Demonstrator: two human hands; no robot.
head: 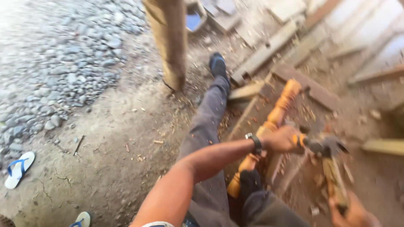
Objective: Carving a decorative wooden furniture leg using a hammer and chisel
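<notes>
Orange-stained turned wood: a lathe-shaped spindle [277, 111], lying slantwise over rough timber offcuts [309, 86] on the dirt floor, lower end tucked by the bent knee, upper end pointing toward stacked planks [265, 52]. Sits just beside and under the left hand [283, 139], touching or nearly so; too blurred to settle.

Looks like striking work on the spindle, caught mid-blow. Left hand clenched, fingers wrapped tight round a short orange-handled tool [299, 140], probably a chisel, though the blade cannot be made out. Hammer [332, 148] head right at the butt of that tool, wooden shaft running down to the right hand [355, 214] at the lower edge. Right fingers appear closed around the shaft's end, smeared by motion.

Any further blow calls for a square hit on the tool's butt, a steady left grip, and a spindle kept from rolling.

Left arm stretched forward across the lap, elbow slightly bent, wristwatch [254, 142] uppermost, wrist straight. Right forearm mostly out of view, wrist cocked upward.

One leg in grey trousers [210, 117] extended, dark shoe [217, 65] near a wooden post [170, 42]. Gravel [63, 50] beyond; a blue-strapped flip-flop [19, 168] well apart on the left.
</notes>
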